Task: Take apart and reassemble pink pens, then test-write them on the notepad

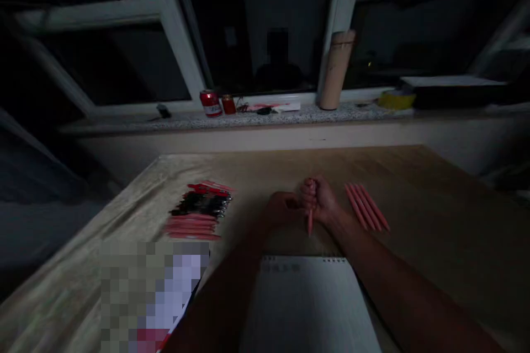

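A pink pen (310, 223) points downward from the fist of my right hand (318, 197), its tip toward the notepad. Close beside that fist, on its left, is my left hand (284, 207). Its fingers curl in toward the right hand; they are dark and blurred, so what they pinch is unclear. Several pink pens (366, 207) lie in a slanted row right of my hands. Over on the left is a larger group: pink pens (192, 226), black pens (199, 204) with shiny ends, and red ones (205, 187) at the back.
A spiral notepad (308, 303) lies in front of me between my forearms. Left of it is a partly blurred-out item (182, 281) on the table (281, 162). The windowsill holds a red can (211, 103), a small red jar (228, 104), a tall tan cylinder (337, 71) and a yellow object (396, 100).
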A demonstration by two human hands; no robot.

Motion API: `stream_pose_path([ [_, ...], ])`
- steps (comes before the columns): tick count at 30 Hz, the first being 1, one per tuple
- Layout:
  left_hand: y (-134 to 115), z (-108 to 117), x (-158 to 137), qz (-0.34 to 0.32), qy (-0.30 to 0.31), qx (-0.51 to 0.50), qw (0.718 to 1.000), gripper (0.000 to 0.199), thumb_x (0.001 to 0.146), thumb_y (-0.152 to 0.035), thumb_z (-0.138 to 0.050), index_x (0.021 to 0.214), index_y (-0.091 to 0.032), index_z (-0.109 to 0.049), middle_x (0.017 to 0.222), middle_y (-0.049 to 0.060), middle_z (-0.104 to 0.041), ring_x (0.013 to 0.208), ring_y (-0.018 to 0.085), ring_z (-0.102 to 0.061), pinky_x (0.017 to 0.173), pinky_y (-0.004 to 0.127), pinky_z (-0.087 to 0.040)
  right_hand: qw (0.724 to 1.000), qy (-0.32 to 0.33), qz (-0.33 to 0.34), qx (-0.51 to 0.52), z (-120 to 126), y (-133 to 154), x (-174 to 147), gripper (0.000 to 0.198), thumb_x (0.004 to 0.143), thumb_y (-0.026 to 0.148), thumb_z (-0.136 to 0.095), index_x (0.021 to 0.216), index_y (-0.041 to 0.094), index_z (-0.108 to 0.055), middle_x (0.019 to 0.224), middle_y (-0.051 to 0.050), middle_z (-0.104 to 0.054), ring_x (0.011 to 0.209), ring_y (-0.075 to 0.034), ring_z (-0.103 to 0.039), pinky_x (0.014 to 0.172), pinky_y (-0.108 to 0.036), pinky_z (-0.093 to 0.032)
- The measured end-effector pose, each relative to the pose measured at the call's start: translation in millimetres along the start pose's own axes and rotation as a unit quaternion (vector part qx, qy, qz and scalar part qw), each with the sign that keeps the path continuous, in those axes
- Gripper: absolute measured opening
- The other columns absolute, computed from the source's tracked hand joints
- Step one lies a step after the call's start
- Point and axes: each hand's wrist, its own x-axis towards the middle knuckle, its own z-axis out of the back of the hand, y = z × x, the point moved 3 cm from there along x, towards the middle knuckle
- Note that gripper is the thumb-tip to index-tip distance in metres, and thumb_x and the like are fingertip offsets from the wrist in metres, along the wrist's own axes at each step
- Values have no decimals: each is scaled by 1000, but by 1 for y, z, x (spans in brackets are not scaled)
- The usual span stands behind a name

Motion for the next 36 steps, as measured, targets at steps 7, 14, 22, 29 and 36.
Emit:
stream_pose_path([
  [7, -2, 1, 0, 13, -1, -15, 1000, 38, 62, -48, -71, 62, -11, -61, 54, -4, -49, 52, 7, -40, 50, 20, -31, 1000, -1, 5, -4, 1, -1, 1, 21, 75, 25, -42, 55, 21, -40, 39, 9, -28, 29, -6, -15, 25, -15, -15],
  [14, -1, 1, -1, 14, -1, -27, 1000, 36, 62, -45, -72, 61, -11, -60, 54, -4, -48, 52, 6, -39, 50, 21, -31, 1000, 7, 3, -4, 2, -1, 3, 22, 77, 29, -45, 57, 21, -40, 39, 10, -28, 28, -6, -18, 25, -15, -14],
  [22, -3, 0, -1, 23, -6, -40, 999, 35, 61, -44, -73, 61, -11, -60, 53, -4, -48, 51, 6, -38, 50, 21, -31, 1000, 22, 3, -9, 3, 0, 3, 26, 81, 35, -46, 59, 21, -40, 39, 10, -30, 29, -6, -19, 26, -15, -16],
  [29, -2, 1, -1, 18, -5, -30, 999, 36, 62, -45, -71, 63, -11, -61, 54, -4, -49, 52, 6, -39, 50, 20, -31, 1000, 21, 5, -9, 4, -1, 4, 27, 81, 36, -47, 59, 21, -40, 39, 10, -30, 28, -6, -18, 25, -15, -15],
  [36, -1, 0, -1, 12, -4, -37, 999, 35, 62, -44, -72, 62, -11, -60, 53, -4, -48, 52, 6, -39, 50, 20, -30, 1000, 22, 2, -4, 4, 0, 4, 24, 79, 32, -46, 59, 21, -39, 39, 10, -30, 28, -6, -18, 25, -15, -15],
])
